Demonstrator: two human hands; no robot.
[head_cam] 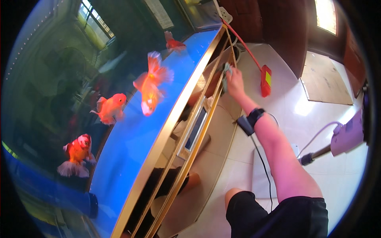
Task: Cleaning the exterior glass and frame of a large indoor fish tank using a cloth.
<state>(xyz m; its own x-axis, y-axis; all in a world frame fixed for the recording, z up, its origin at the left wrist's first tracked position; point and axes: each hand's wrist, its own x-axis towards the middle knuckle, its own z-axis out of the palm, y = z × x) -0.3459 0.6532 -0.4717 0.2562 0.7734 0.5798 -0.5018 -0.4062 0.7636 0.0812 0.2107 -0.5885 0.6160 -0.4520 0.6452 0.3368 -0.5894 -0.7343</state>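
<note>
My right hand (235,83) grips a crumpled grey-green cloth (225,78). The cloth touches the gold-trimmed edge of the glossy, reflective cabinet front (205,169) beneath an aquarium (119,154). A black band (256,116) circles my right wrist, with a small dark device and a black cable attached. My left hand is out of view. Nearer to me than the cloth, a dark display panel (196,129) in a silver frame is set into the gold trim. Several orange-and-white goldfish (148,89) swim behind the glass, above a blue base.
A red broom (265,80) leans beyond my hand, its handle reaching towards a white power strip (225,15). Flattened cardboard (326,78) lies on the tiled floor. At right stands a pale device on a pole (346,135). My bent knee (233,193) is close to the cabinet.
</note>
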